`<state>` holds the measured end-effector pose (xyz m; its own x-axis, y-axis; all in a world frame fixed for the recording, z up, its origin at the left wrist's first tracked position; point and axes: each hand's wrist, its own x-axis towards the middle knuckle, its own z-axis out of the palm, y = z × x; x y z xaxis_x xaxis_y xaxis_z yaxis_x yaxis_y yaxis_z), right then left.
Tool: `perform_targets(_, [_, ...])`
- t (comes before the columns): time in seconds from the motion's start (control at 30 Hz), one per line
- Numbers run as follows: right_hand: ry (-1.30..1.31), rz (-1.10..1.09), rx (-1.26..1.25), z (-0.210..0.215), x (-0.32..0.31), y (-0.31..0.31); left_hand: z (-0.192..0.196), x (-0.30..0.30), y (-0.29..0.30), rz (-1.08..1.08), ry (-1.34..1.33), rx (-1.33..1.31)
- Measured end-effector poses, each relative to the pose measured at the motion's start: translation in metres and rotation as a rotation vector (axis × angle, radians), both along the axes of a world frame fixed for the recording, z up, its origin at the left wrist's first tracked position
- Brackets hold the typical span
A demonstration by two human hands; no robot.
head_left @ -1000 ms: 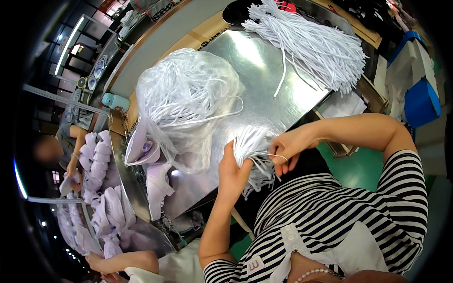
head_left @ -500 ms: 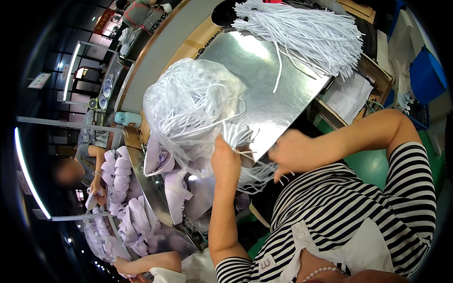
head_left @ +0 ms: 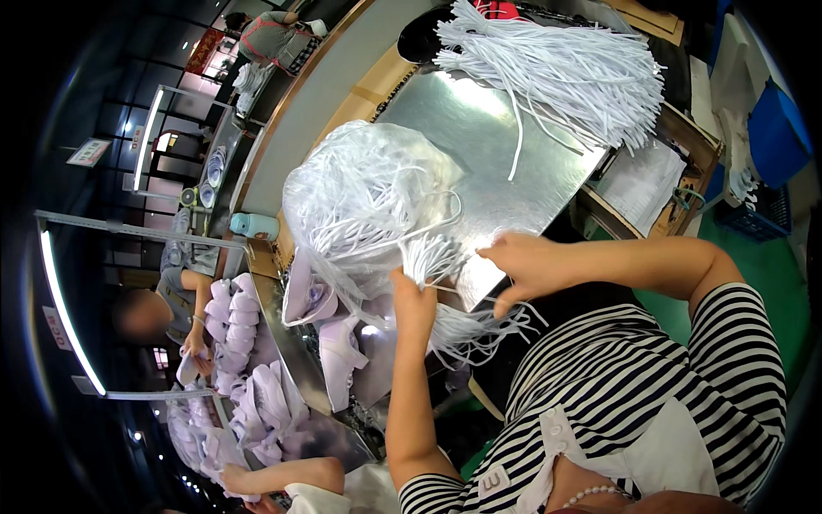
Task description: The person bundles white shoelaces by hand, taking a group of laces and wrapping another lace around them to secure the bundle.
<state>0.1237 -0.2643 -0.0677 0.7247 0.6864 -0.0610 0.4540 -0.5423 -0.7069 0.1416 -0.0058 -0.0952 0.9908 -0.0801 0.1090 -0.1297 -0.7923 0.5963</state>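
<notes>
My left hand (head_left: 413, 300) is closed round a bunch of white shoelaces (head_left: 430, 260), whose looped ends stick up above the fist. The loose tails (head_left: 479, 332) of the bunch hang below it, past the corner of the metal tabletop. Just right of the bunch, my right hand (head_left: 524, 267) has its thumb and fingers apart, with nothing visible between them. Behind my left hand, a clear plastic bag (head_left: 368, 184) full of white laces rests on the metal tabletop (head_left: 548, 184). A large pile of white laces (head_left: 556, 73) lies at the table's far side.
Pale lilac shoes (head_left: 341, 360) stand left of my left forearm, and several more (head_left: 257, 403) are heaped further left. Two people work on that side. A light blue bottle (head_left: 254, 225) lies beyond the bag. At right are an open drawer with papers (head_left: 638, 190) and a blue bin (head_left: 777, 133).
My right hand has moved up a little from the hanging lace tails, and its fingers have spread. More of the bunch now shows above my left fist. The whole view has shifted slightly.
</notes>
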Motion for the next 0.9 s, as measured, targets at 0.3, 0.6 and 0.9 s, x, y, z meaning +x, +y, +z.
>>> perform_targets(0.3, [1.503,0.361,0.908,0.005,-0.031,0.013,0.021,-0.018,-0.038,0.033,-0.174,0.472])
perform_targets(0.6, [1.055,0.291,0.558,0.009,-0.032,0.012,0.013,-0.023,-0.040,0.009,-0.189,0.633])
perform_targets(0.9, [-0.857,0.015,-0.066,0.013,-0.008,0.030,0.023,-0.015,-0.019,-0.209,0.272,0.204])
